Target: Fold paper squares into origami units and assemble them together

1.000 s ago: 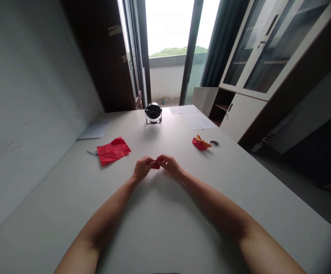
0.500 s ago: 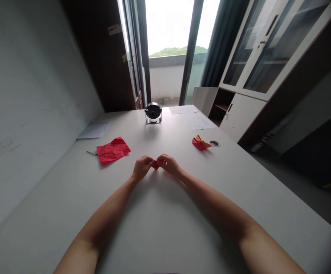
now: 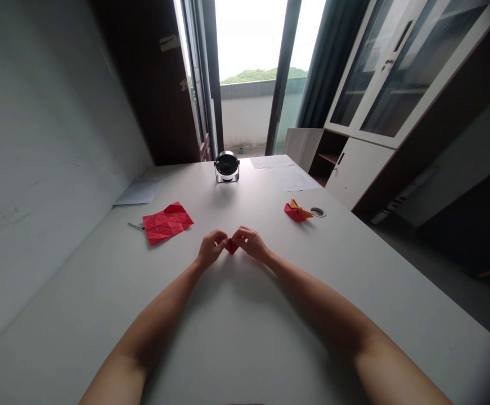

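Note:
A small piece of folded red paper (image 3: 232,247) is pinched between my two hands, low over the middle of the table. My left hand (image 3: 212,246) grips its left side with thumb and fingers together. On the opposite side my right hand (image 3: 248,242) pinches the paper the same way. A dark crease or gap runs down the paper's middle, and its lower end comes to a point. The fingers hide its upper edges. To the left lies a creased red paper sheet (image 3: 167,224), one corner raised. Rightward sits a red and orange folded paper piece (image 3: 297,211).
A round black device on a metal stand (image 3: 226,166) stands toward the table's far edge. Papers (image 3: 295,180) lie at the back right and more sheets (image 3: 139,192) by the left wall. A cable hole ring (image 3: 317,212) is set near the right edge of the white table (image 3: 245,337).
The red paper between my hands now shows a dark line down its middle and reaches slightly lower. My hands have barely shifted and keep their pinch.

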`<act>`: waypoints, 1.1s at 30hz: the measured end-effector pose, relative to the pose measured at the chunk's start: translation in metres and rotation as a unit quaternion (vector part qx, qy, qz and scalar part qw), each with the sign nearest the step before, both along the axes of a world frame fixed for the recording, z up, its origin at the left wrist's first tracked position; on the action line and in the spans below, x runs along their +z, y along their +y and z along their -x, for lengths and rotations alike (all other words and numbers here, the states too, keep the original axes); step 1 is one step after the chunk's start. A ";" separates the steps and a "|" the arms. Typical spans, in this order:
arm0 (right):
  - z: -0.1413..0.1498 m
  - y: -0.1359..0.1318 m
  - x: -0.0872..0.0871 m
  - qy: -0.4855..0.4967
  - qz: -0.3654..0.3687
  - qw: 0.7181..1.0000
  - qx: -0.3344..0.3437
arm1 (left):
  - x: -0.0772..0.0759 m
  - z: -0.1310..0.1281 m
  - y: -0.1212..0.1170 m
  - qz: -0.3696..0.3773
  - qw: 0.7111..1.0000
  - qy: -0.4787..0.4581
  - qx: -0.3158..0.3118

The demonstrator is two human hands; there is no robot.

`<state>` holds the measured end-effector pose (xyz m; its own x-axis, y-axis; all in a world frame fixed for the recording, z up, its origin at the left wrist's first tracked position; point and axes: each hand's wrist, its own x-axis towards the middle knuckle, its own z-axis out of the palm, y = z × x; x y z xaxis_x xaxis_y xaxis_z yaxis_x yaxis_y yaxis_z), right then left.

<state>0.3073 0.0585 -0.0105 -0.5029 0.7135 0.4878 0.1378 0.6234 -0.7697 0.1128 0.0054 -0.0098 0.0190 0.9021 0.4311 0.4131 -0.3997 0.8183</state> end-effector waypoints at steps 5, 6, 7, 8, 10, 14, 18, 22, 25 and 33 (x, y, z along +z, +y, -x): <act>0.001 0.005 -0.005 0.036 0.018 0.999 -0.021 | -0.003 0.001 0.003 0.003 1.000 -0.014 0.022; 0.002 0.006 -0.006 0.039 0.023 0.999 -0.026 | -0.004 0.001 0.003 0.006 0.999 -0.021 0.025; 0.002 0.007 -0.007 0.039 0.028 0.998 -0.029 | -0.004 0.001 0.003 0.010 0.999 -0.028 0.028; 0.002 0.007 -0.008 0.039 0.033 0.998 -0.032 | -0.005 0.001 0.004 0.016 0.999 -0.037 0.030; 0.002 0.008 -0.009 0.038 0.045 0.998 -0.038 | -0.006 0.001 0.005 0.029 0.997 -0.059 0.038; 0.002 0.008 -0.009 0.055 0.070 0.995 -0.045 | -0.009 0.003 0.007 0.036 0.993 -0.096 0.057; -0.002 0.010 -0.010 0.060 0.084 0.993 -0.049 | -0.014 0.009 0.013 0.025 0.987 -0.135 0.084; -0.007 0.015 -0.012 0.032 0.105 0.993 -0.052 | -0.020 0.017 0.020 0.027 0.972 -0.200 0.121; -0.008 0.016 -0.015 -0.004 0.121 0.991 -0.049 | -0.024 0.021 0.024 0.030 0.962 -0.228 0.149; -0.002 0.008 -0.016 -0.096 -0.041 0.991 -0.082 | -0.014 0.013 0.013 0.002 0.984 -0.092 0.153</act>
<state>0.3095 0.0663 -0.0269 -0.4722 0.7553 0.4544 0.3809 0.6397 -0.6676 0.0999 0.0185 -0.0234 -0.3319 0.8551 0.3982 0.3593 -0.2757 0.8916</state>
